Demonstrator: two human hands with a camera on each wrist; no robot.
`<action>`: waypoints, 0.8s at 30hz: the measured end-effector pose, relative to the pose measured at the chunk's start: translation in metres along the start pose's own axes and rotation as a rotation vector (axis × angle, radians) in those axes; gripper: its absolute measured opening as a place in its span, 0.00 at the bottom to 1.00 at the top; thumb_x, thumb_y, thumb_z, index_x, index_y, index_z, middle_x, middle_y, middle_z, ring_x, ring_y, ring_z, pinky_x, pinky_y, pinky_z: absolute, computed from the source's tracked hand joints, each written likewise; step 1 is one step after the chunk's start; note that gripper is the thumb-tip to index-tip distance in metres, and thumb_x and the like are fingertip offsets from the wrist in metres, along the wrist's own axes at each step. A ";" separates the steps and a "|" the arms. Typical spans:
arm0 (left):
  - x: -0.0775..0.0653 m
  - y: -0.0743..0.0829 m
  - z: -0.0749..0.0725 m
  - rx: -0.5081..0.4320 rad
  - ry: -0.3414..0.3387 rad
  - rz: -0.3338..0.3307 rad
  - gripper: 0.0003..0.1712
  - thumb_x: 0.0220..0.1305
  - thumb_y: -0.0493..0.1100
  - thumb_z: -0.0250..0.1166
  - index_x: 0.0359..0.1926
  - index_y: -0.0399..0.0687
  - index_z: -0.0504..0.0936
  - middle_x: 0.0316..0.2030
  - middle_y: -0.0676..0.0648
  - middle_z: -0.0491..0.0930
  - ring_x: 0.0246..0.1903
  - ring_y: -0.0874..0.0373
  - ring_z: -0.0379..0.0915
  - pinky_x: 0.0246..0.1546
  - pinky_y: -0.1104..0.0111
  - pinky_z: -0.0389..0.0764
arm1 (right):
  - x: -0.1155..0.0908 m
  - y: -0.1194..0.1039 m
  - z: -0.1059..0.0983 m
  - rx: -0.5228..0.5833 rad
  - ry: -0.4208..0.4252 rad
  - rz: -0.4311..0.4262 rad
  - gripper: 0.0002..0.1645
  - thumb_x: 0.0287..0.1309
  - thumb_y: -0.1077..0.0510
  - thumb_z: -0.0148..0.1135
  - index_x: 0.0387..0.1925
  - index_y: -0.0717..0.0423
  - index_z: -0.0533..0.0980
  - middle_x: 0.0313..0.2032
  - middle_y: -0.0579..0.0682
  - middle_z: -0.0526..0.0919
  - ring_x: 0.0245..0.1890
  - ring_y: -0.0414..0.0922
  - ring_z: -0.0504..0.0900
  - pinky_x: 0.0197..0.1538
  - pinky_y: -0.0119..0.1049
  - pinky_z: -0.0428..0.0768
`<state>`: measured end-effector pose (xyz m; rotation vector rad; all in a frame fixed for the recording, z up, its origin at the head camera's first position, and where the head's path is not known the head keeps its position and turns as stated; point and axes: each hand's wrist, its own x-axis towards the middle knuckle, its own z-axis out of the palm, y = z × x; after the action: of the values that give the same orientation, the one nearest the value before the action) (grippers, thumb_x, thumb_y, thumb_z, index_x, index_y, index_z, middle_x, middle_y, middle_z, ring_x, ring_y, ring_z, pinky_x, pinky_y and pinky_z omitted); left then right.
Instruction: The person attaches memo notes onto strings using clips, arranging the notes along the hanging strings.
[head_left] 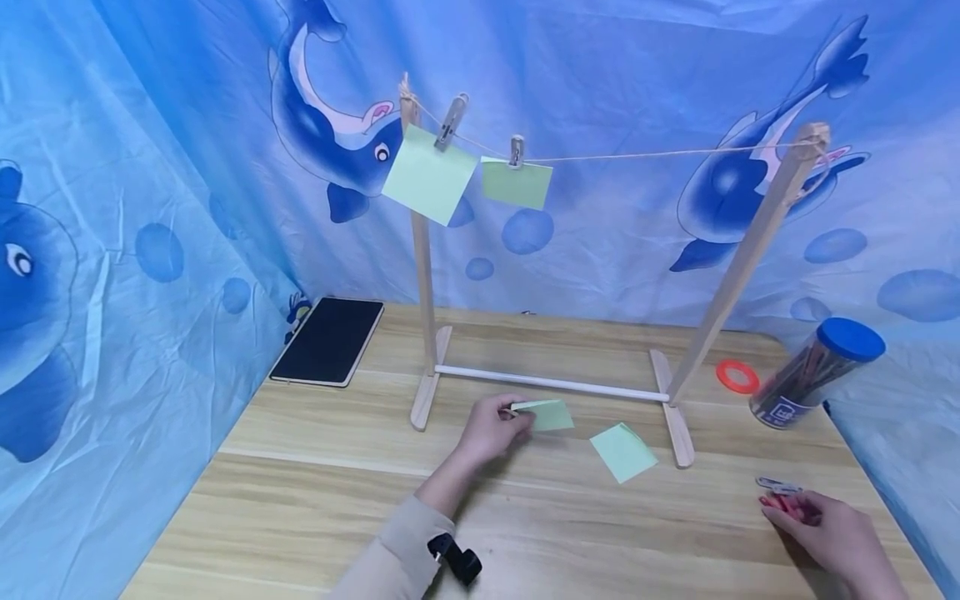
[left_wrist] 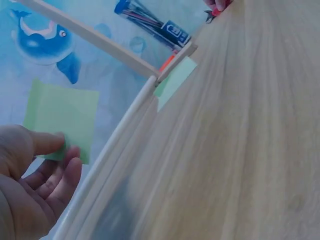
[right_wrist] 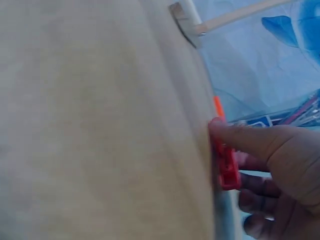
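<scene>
My left hand (head_left: 489, 429) pinches a pale green sticky note (head_left: 549, 415) by its left edge, just in front of the rack's white crossbar. The left wrist view shows this note (left_wrist: 65, 117) upright between thumb and fingers. Flat on the table to its right lies a second green sticky note (head_left: 623, 452). Over at the right side, my right hand (head_left: 836, 532) holds a red plastic clip (right_wrist: 227, 167) between thumb and fingers, close to the tabletop. A silver clip (head_left: 778, 484) lies right beside those fingertips.
A wooden rack (head_left: 738, 275) carries a string (head_left: 645, 156). Two silver clips (head_left: 452, 122) hang green notes (head_left: 429, 175) near its left post. A black notebook (head_left: 327, 340) lies back left. An orange ring (head_left: 737, 376) and a blue-lidded jar (head_left: 813, 375) are at right.
</scene>
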<state>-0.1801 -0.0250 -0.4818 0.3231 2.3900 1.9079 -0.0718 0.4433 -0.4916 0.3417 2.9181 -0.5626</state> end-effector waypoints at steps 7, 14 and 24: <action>-0.001 0.006 -0.012 -0.112 0.042 -0.050 0.07 0.64 0.31 0.67 0.42 0.32 0.86 0.29 0.34 0.85 0.21 0.54 0.81 0.20 0.72 0.82 | -0.001 -0.005 0.005 0.020 0.157 -0.096 0.36 0.58 0.39 0.72 0.42 0.73 0.83 0.33 0.63 0.87 0.32 0.58 0.84 0.37 0.60 0.81; 0.003 0.018 -0.023 -0.182 0.132 0.018 0.12 0.65 0.27 0.66 0.48 0.26 0.83 0.33 0.34 0.86 0.31 0.47 0.87 0.35 0.63 0.89 | -0.007 -0.015 0.005 0.240 0.321 -0.121 0.28 0.69 0.51 0.65 0.54 0.74 0.76 0.36 0.65 0.87 0.25 0.43 0.87 0.26 0.34 0.85; 0.010 0.062 -0.032 -0.179 0.162 0.138 0.10 0.71 0.38 0.65 0.44 0.32 0.84 0.35 0.37 0.85 0.30 0.44 0.86 0.30 0.69 0.87 | -0.004 -0.056 -0.011 0.563 0.524 -0.385 0.17 0.63 0.69 0.66 0.54 0.63 0.81 0.31 0.22 0.81 0.20 0.26 0.80 0.20 0.22 0.79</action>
<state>-0.1883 -0.0404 -0.4135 0.3415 2.3231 2.2730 -0.0826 0.3963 -0.4607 -0.0361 3.2756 -1.5799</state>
